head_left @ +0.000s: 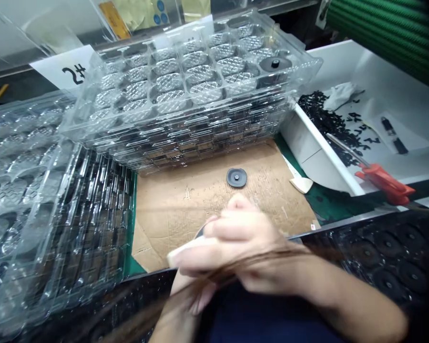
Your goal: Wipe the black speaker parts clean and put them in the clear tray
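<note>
Both hands are close together over the front of the brown cardboard sheet [171, 205], smeared by motion. My right hand [246, 238] lies across the top with its fingers curled in. Beneath it is my left hand [188, 281], mostly covered. A dark curved edge [200, 232] peeps out between the fingers, with a pale strip beside it; what is gripped is too hidden to name. On the cardboard just beyond the hands sits a dark rounded disc [236, 177] with a small stud at its centre, touched by neither hand.
Stacked clear plastic trays [186, 90] stand behind, one pocket holding a black disc [275, 64]. More trays [32, 190] rise at left. At right, a white bin [396, 109] holds small black pieces, with an orange-handled tool [386, 183] on its edge. A cream wedge [301, 184] lies nearby.
</note>
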The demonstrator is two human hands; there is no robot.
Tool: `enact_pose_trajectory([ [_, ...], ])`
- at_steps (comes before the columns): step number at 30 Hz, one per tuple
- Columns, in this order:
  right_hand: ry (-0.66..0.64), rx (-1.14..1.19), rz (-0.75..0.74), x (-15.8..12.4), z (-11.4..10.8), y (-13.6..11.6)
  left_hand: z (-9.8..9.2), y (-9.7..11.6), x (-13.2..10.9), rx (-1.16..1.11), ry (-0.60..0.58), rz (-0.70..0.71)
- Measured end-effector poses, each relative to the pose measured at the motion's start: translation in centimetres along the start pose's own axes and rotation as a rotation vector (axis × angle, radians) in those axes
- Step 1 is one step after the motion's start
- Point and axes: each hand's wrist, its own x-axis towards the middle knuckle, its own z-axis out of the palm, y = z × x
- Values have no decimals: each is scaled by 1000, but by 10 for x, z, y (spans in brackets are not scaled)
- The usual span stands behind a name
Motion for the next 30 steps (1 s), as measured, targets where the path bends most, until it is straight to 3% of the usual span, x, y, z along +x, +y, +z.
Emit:
enact_pose_trajectory([
  [5, 57, -108, 320, -16, -14, -1, 6, 1, -6, -54, -55, 97],
  [9, 203, 24, 248, -15, 0, -20, 6, 0, -10, -62, 9, 110],
  [12, 117, -52, 380, -6, 7, -19, 2, 3, -8, -3, 94, 180],
  [14, 105, -85, 358, 1, 10, -15, 1, 4, -5, -3, 64, 209],
  [17, 260, -49, 187, 8, 19, -16, 5, 7, -3, -12, 33, 255],
  [22, 344, -195, 241, -3, 39, -46, 12, 16, -4, -14, 129, 411],
  [24, 354, -61, 270, -8, 41, -50, 12, 18, -4, -31, 111, 420],
  [27, 322, 265, 379, -13, 35, -35, 14, 19, -2, -9, 66, 442],
  [30, 383, 322, 577, -19, 23, -16, 19, 20, -1, 13, 45, 478],
])
